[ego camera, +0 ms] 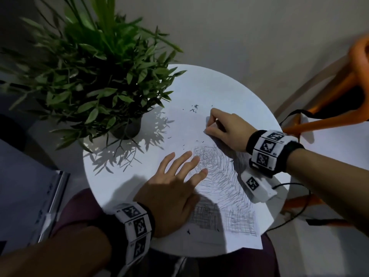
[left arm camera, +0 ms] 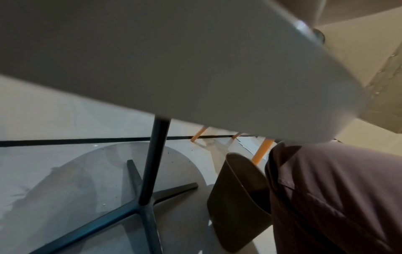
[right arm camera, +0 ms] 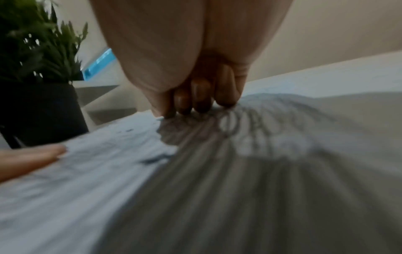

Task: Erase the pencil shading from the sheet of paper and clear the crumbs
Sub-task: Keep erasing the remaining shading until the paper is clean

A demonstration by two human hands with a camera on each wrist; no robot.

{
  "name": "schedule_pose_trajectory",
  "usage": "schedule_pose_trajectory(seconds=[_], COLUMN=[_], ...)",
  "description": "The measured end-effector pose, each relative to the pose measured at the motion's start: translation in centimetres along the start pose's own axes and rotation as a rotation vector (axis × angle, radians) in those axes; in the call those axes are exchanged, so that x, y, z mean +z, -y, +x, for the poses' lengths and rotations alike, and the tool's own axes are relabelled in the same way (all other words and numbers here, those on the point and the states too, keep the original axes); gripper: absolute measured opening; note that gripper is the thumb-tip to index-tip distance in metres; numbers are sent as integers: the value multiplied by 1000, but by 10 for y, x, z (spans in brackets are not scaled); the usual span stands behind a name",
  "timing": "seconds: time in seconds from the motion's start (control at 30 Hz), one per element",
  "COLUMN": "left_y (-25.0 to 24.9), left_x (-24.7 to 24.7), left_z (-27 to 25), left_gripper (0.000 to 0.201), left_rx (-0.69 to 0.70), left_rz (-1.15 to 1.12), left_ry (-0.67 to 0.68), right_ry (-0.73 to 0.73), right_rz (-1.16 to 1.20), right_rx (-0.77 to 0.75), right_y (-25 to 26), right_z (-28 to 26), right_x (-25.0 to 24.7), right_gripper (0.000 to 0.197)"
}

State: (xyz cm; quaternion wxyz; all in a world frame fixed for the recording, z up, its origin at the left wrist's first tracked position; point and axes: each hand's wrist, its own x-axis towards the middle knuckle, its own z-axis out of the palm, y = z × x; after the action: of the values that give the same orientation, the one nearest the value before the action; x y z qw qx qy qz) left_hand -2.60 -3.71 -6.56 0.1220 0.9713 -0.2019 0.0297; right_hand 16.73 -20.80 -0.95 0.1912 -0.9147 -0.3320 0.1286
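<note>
Erasing is judged in hand: the sheet of paper (ego camera: 199, 136), just beside the potted plant (ego camera: 95, 76), is pinned by the flat, spread left hand (ego camera: 173, 192) while the right hand (ego camera: 225, 128) pinches something small (presumably the eraser, hidden) on it, so strokes are next needed over the pencil shading (ego camera: 219, 176) on the sheet's plant-far half, crumbs (ego camera: 194, 108) later.

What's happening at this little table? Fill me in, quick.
A person is rubbing pencil shading off a sheet of paper on a round white table. The left hand lies flat, pinning the sheet. The right hand, fingers curled in a pinch grip, works at the sheet's far end; the eraser itself is hidden. Much shading remains, and dark crumbs lie scattered near the potted plant, not yet cleared.
</note>
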Motion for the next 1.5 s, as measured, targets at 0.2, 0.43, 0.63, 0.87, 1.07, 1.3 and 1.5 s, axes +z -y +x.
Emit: schedule_pose_trajectory(seconds=[0.2,0.43,0.63,0.87,1.07,1.3,1.5], left_y=[-2,-1,-4,-3,-12,-7,24], left_x=[-2,-3,-5,-16,-69,-115,-69], left_z=[1,3,0,4,32,86,128], left_gripper=[55,59,58,54,55,59,106], left_rx=[-11,-6,-6,-3,-46,-123,-205], left_rz=[2,26,32,-28,-52,33,210], left_ry=[40,65,100,113,398,646,528], right_ry=[-53,-1,-98,-294,-347,-364,-366], right_rz=[-86,-173,75,684,1048,1091,1043], right_rx=[28,-88,250,362,338,335,345], right_y=[-13,-3,-6,-29,-27,-31,-31], right_z=[16,4,0,-39,-42,-41,-41], right_x=[-15,0,-10,8,10,14,13], right_gripper=[18,22,19,11,8,9,12])
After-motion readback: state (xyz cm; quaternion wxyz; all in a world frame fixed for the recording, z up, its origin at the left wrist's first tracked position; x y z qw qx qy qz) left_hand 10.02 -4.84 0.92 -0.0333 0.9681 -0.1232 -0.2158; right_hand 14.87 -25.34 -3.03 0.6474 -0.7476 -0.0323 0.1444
